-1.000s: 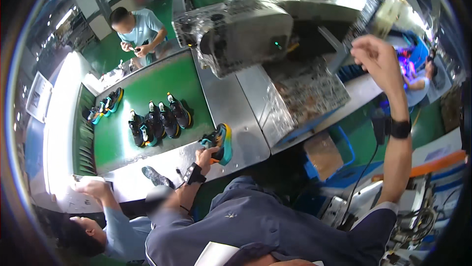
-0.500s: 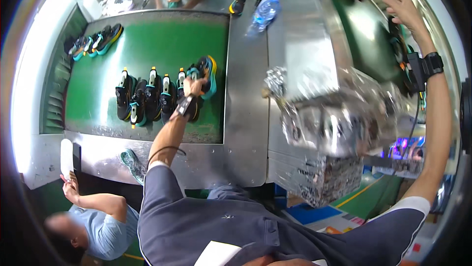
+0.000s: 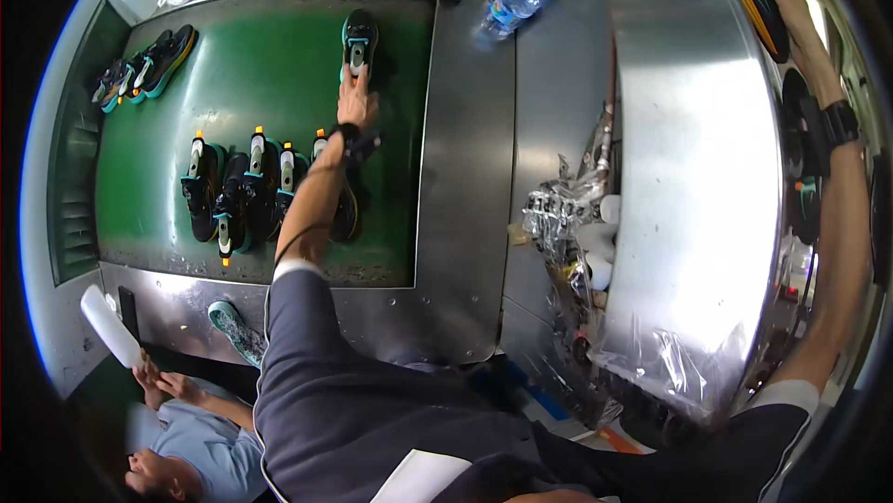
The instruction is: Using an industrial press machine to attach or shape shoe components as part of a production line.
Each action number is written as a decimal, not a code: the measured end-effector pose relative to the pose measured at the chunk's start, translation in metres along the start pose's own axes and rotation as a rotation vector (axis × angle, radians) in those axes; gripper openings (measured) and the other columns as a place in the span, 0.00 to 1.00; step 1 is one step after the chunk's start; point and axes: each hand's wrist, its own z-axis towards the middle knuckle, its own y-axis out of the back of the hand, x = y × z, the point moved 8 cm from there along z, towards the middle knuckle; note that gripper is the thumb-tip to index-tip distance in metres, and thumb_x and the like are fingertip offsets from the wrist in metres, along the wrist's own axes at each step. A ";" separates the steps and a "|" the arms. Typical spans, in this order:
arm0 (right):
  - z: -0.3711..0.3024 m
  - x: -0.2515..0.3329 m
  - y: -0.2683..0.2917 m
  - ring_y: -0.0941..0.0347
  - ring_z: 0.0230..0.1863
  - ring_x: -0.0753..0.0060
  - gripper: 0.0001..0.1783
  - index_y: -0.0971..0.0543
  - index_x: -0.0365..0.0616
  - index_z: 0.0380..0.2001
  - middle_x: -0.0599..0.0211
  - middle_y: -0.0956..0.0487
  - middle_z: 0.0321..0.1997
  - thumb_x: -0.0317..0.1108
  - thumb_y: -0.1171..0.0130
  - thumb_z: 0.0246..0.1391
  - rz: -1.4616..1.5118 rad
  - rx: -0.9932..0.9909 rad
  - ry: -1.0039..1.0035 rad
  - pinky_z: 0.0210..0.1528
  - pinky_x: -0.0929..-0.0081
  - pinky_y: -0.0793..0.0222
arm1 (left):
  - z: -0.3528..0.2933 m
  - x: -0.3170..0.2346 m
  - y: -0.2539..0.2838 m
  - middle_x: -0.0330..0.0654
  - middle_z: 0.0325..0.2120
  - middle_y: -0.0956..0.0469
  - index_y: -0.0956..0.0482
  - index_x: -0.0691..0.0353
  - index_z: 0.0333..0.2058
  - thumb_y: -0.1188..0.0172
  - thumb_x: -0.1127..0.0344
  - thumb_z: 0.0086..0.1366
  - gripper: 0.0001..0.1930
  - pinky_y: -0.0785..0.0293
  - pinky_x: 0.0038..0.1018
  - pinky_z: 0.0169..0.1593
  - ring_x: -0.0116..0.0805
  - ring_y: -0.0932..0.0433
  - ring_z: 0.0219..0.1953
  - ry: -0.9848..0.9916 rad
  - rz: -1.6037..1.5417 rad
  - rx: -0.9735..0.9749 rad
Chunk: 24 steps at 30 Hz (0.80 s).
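Shoe (image 3: 360, 31) shifted beyond row (image 3: 258, 189), now upright; your left hand (image 3: 357, 105) touched it, right hand (image 3: 796, 19) reached another shoe (image 3: 757, 12); finger grips unclear.

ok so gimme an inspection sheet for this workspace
Surface: flat green panel bordered by grey metal
Shoes: row of black shoes with orange tabs; group of dark teal-soled shoes, upper left
Clutter: clear bluish plastic bottle; crumpled clear plastic wrap
Hands: left hand touches a black shoe with pale-grey tongue; right hand touches a black shoe with yellow-orange sole
Cables: thin dark cord at the left forearm
Surroundings: co-worker in light-blue shirt, lower left, hands at a long white object
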 end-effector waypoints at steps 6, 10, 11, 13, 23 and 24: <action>-0.126 0.035 0.068 0.26 0.26 0.82 0.29 0.25 0.38 0.47 0.68 0.21 0.30 0.50 0.35 0.52 -0.228 -0.187 0.100 0.32 0.80 0.29 | -0.186 -0.153 0.034 0.58 0.50 0.24 0.25 0.71 0.51 0.38 0.68 0.61 0.20 0.32 0.37 0.59 0.48 0.27 0.56 -0.021 -0.714 0.367; -0.292 0.060 0.116 0.25 0.29 0.80 0.27 0.29 0.37 0.52 0.66 0.22 0.35 0.42 0.37 0.54 0.003 -0.354 0.336 0.36 0.78 0.28 | -0.343 -0.299 0.078 0.47 0.46 0.20 0.25 0.69 0.52 0.42 0.60 0.68 0.20 0.29 0.29 0.55 0.32 0.24 0.49 0.316 -1.197 1.286; -0.331 0.058 0.123 0.24 0.32 0.79 0.26 0.30 0.37 0.53 0.65 0.22 0.37 0.39 0.37 0.55 0.025 -0.316 0.411 0.38 0.77 0.28 | -0.371 -0.330 0.096 0.48 0.47 0.21 0.25 0.68 0.53 0.44 0.58 0.69 0.21 0.29 0.30 0.56 0.34 0.24 0.51 0.374 -1.330 1.426; -0.424 0.067 0.130 0.24 0.35 0.74 0.23 0.28 0.37 0.49 0.63 0.22 0.38 0.39 0.38 0.55 0.066 -0.350 0.381 0.43 0.73 0.30 | -0.401 -0.397 0.128 0.51 0.53 0.25 0.31 0.67 0.58 0.47 0.56 0.70 0.24 0.32 0.35 0.60 0.41 0.26 0.55 0.339 -1.517 1.769; -0.760 0.027 0.007 0.37 0.63 0.57 0.21 0.24 0.47 0.46 0.69 0.25 0.52 0.30 0.38 0.44 -0.103 -0.211 0.101 0.70 0.37 0.61 | -0.517 -0.556 0.152 0.61 0.53 0.32 0.42 0.69 0.62 0.55 0.24 0.56 0.52 0.27 0.53 0.52 0.58 0.27 0.51 -0.220 -1.112 2.434; -0.793 0.020 0.007 0.37 0.64 0.56 0.23 0.24 0.48 0.46 0.67 0.25 0.53 0.26 0.38 0.42 -0.151 -0.334 0.014 0.70 0.40 0.60 | -0.546 -0.568 0.164 0.61 0.50 0.30 0.41 0.69 0.61 0.54 0.27 0.58 0.49 0.25 0.49 0.48 0.55 0.25 0.48 -0.098 -1.133 2.486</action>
